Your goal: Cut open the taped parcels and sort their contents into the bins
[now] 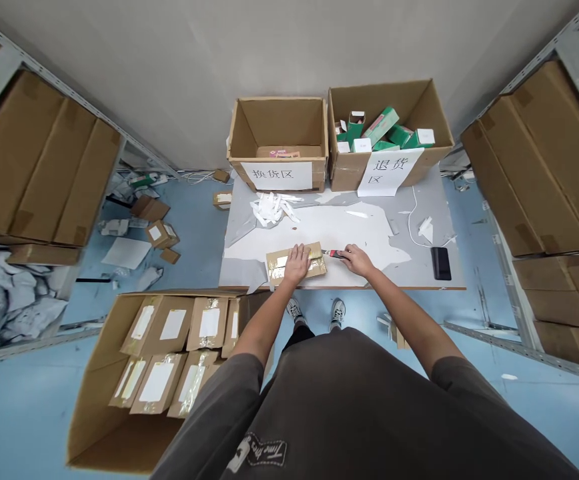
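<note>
Holding one parcel on the table, close to its front edge, under the left hand. Brown, oblong, lying slightly aslant, bound with glossy tape, pale on part of its top. Can count one knife, red and black; one phone, dark, at the table's right; one heap of paper strips; two boxes at the back, the left box and the right box, each with a paper sign; seven labelled parcels visible in the carton at left. Laying the left fingers almost flat across the parcel, outstretched, not curled round it. Gripping the knife's handle in the right hand, fingers closed round it. Cannot tell whether the blade touches the parcel's right end.
</note>
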A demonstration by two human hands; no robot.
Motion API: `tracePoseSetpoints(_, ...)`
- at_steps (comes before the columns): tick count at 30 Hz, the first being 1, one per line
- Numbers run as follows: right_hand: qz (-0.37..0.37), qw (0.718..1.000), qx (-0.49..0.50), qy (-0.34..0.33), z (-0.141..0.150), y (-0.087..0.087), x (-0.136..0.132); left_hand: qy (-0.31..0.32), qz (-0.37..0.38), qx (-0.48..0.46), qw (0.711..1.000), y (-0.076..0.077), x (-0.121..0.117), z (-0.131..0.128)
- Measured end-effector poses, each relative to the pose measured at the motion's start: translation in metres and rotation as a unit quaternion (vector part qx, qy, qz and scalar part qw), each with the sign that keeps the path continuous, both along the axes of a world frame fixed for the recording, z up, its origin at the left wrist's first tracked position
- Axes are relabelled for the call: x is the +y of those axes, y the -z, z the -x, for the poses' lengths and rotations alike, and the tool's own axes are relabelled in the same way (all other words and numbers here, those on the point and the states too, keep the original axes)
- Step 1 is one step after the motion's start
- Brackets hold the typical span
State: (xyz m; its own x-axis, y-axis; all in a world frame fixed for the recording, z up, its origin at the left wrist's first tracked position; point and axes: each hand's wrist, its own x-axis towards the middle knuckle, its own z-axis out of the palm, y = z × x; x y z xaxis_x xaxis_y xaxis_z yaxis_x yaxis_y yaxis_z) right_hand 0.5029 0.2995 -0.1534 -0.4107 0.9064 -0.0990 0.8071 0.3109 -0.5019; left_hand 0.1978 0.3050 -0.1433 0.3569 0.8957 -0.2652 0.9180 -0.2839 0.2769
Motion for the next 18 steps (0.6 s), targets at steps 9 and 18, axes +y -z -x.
tracePoseSetpoints(9, -0.005, 0.995, 0.051, 0.082, -0.028, -0.002, -0.023, -0.003, -0.003, 0.002, 1.0, -0.012, 0.007, 0.003)
tracePoseSetpoints(18, 0.136, 0.856, 0.378, 0.325, 0.045, -0.016, -0.046, 0.019, 0.085, 0.044, 0.995, -0.045, 0.042, 0.044)
